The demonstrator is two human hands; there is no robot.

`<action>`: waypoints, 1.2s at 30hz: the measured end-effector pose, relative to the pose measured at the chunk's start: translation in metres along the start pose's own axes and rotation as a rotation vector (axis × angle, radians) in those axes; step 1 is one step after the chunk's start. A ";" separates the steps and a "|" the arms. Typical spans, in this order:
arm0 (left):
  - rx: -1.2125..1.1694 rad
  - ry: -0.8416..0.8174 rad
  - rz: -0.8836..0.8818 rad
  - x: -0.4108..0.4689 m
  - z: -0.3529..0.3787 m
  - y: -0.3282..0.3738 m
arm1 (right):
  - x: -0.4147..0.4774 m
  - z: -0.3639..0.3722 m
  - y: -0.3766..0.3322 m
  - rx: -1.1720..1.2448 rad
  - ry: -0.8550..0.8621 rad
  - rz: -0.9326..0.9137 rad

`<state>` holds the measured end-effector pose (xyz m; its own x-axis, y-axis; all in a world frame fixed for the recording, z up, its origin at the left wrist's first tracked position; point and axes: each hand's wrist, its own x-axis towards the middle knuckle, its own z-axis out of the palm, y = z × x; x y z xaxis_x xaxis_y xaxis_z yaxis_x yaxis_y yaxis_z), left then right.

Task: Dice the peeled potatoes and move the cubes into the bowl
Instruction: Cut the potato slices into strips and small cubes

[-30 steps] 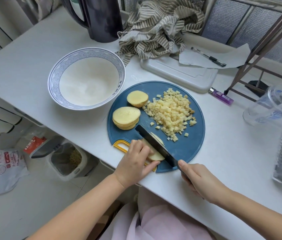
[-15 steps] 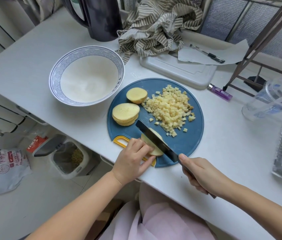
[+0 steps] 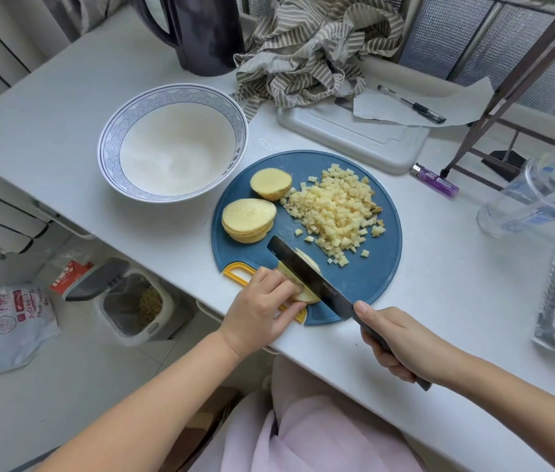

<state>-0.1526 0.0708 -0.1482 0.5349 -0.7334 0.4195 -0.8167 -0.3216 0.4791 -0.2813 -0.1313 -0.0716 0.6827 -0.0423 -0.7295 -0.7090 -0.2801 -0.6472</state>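
Counts on the round blue cutting board (image 3: 364, 287):
- 1 pile of diced cubes (image 3: 334, 209) at 1–2 o'clock, too many to count, with about 8 strays along its 6 o'clock edge.
- 1 potato end piece (image 3: 271, 183) at 11 o'clock, cut face up, touching the pile's edge.
- 1 stack of slices (image 3: 248, 219) at 9–10 o'clock. Can't count the layers reliably.
- 1 potato piece (image 3: 306, 296) at 6 o'clock, under the blade.

1 bowl (image 3: 109, 155) sits on the counter at 10 o'clock from the board, just beside it, white interior showing.

Hands:
- 1 left hand (image 3: 259, 311), fingers curled down onto the potato piece, pinning it to the board beside the yellow handle (image 3: 238, 272).
- 1 right hand (image 3: 402, 342), wrapped round the handle of 1 knife (image 3: 306, 270), thumb up near the blade base.
- The dark blade runs from 4 toward 10 o'clock across the piece, and potato shows on both sides of it.

Off the board:
- 12 o'clock: 1 white tray (image 3: 347, 134).
- Behind that: 1 striped cloth (image 3: 313, 52) and 1 dark jug (image 3: 201, 32).
- 1–2 o'clock: 1 pen (image 3: 412, 103) and 1 purple lighter (image 3: 436, 180).
- 3 o'clock: 1 clear cup (image 3: 534, 195), on its side.
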 end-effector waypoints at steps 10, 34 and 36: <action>-0.041 -0.004 -0.017 -0.001 0.002 -0.003 | 0.003 0.001 -0.007 0.013 -0.043 0.013; -0.017 0.019 -0.008 -0.003 0.005 -0.004 | 0.010 0.022 -0.006 -0.130 0.178 -0.110; -0.015 0.015 -0.006 -0.003 0.004 -0.004 | 0.010 0.023 -0.006 -0.130 0.182 -0.110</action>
<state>-0.1521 0.0719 -0.1542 0.5430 -0.7221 0.4285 -0.8103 -0.3166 0.4932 -0.2742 -0.1081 -0.0806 0.7831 -0.1737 -0.5971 -0.6084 -0.4128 -0.6778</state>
